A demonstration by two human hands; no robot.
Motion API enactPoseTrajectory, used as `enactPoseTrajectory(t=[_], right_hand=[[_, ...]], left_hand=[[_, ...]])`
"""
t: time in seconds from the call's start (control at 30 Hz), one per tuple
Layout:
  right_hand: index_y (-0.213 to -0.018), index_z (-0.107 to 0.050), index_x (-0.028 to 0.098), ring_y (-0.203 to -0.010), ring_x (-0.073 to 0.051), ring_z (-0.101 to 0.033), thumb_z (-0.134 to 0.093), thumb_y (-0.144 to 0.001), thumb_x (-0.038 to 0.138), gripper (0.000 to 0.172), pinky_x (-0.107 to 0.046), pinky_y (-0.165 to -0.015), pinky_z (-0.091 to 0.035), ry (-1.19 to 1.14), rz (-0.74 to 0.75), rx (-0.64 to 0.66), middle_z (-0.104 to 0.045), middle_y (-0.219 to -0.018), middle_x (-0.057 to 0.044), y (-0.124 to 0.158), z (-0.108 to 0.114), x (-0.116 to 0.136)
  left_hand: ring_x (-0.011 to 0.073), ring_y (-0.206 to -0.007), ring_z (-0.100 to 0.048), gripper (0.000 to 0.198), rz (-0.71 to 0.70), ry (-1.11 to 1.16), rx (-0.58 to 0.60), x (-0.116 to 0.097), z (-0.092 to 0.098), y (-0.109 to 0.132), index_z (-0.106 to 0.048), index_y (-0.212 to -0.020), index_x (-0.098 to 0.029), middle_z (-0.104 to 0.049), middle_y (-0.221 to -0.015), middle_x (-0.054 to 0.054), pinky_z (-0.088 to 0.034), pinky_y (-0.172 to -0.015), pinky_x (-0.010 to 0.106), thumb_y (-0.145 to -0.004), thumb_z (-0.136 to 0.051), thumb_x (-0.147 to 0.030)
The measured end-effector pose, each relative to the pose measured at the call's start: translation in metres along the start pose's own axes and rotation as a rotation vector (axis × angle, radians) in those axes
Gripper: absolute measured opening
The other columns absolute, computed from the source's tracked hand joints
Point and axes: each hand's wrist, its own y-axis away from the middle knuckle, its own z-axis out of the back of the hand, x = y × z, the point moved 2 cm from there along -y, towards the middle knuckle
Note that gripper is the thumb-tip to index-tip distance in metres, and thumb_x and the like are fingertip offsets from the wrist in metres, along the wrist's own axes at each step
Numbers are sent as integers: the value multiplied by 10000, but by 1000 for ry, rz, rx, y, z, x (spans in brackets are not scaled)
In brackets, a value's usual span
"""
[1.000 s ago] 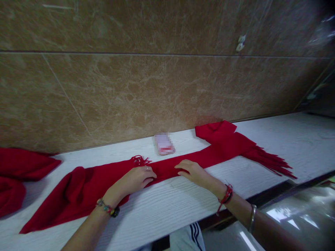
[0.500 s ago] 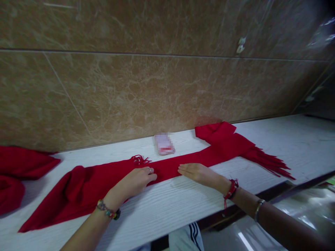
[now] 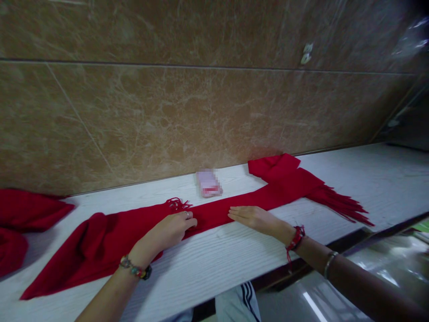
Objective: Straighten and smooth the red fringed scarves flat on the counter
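A long red scarf (image 3: 214, 212) lies stretched across the white table, folded at its left part and with a long fringe spread at its right end. My left hand (image 3: 176, 228) rests on it beside a small tuft of fringe, fingers curled down on the cloth; its fingertips are partly hidden. To the right, my right hand (image 3: 253, 218) lies flat on the scarf with fingers stretched out and together. Beyond the scarf, between the hands, is a small pinkish, blurred item (image 3: 208, 182).
More red cloth (image 3: 30, 210) is bunched at the table's left. A brown marble-patterned wall (image 3: 201, 116) runs along the back of the white table (image 3: 208, 264). The table's dark front edge crosses the lower right, above a shiny floor. A leg with dark stripes shows below.
The view has shifted slightly. My left hand has slid a little to the left with its fingers curled more; the right hand stays flat in about the same place on the scarf.
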Motion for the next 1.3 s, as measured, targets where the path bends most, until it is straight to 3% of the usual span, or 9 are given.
enactPoseTrajectory(t=[0.3,0.47,0.53,0.63,0.77,0.9,1.0,1.13,1.3], right_hand=[[-1190,-510,128,-1162,-134,-433,-322,-833,10,421,-297,-1001,-347,-293,-181,16,-523,-1221,-85,6,-9,-3],[-1277,-412,192,-1266,-186,-267,-332,-893,179,392,-451,-1042,-212,-288,-335,69,-376,-1347,-69,7,-2,2],[-1312,-351,227,-1282,-205,-224,-336,-906,276,409,-479,-1034,-195,-298,-375,120,-319,-1380,-59,7,1,4],[-1327,-318,260,-1290,-222,-194,-314,-914,329,419,-490,-1033,-173,-314,-369,186,-294,-1393,-53,11,6,4],[-1334,-305,273,-1297,-247,-159,-286,-920,346,421,-510,-1028,-160,-325,-376,208,-268,-1405,-63,18,14,3],[-1347,-280,247,-1299,-266,-142,-252,-921,384,448,-543,-1014,-153,-317,-428,198,-268,-1404,-82,-1,24,14],[-1358,-252,215,-1303,-254,-132,-231,-920,407,479,-528,-1024,-140,-303,-422,133,-253,-1409,-95,-32,25,29],[-1355,-261,171,-1296,-272,-152,-244,-903,462,537,-542,-1016,-149,-322,-405,163,-267,-1400,-119,-50,11,36],[-1355,-259,158,-1286,-291,-180,-251,-905,448,535,-549,-998,-193,-205,-528,196,-266,-1395,-140,-5,0,3]], left_hand=[[149,-828,-540,389,20,247,8,7,3,7,-566,-958,-195,-589,-916,30,-426,-758,252,-646,-425,-9],[171,-887,-533,323,68,274,-58,1,4,4,-531,-1117,-200,-585,-996,57,-421,-819,307,-808,-451,-245],[193,-1079,-455,341,28,253,-89,-3,1,-1,-515,-1165,-234,-511,-1181,71,-331,-949,361,-868,-378,-331],[218,-1278,-227,382,8,266,0,-4,-8,1,-388,-1270,-328,-337,-1378,19,-154,-1035,469,-909,-271,-375],[274,-1312,-107,382,236,249,106,8,-10,12,-391,-1256,-367,-286,-1406,-16,-111,-987,604,-918,-214,-382],[242,-1282,-235,361,263,53,-57,2,-3,1,-550,-1125,-217,-416,-1332,41,-107,-1036,528,-896,-272,-239],[195,-1267,-279,389,209,13,-138,-15,-12,-16,-454,-1226,-142,-372,-1356,90,-183,-1054,425,-881,-285,-209],[241,-1294,-199,502,289,15,-50,-22,-29,-17,-293,-1335,-126,-261,-1401,108,-220,-1031,461,-880,-293,-338],[289,-1302,-114,564,400,22,110,-21,-23,-5,-225,-1359,-133,-155,-1421,104,-193,-1015,519,-874,-257,-419]])
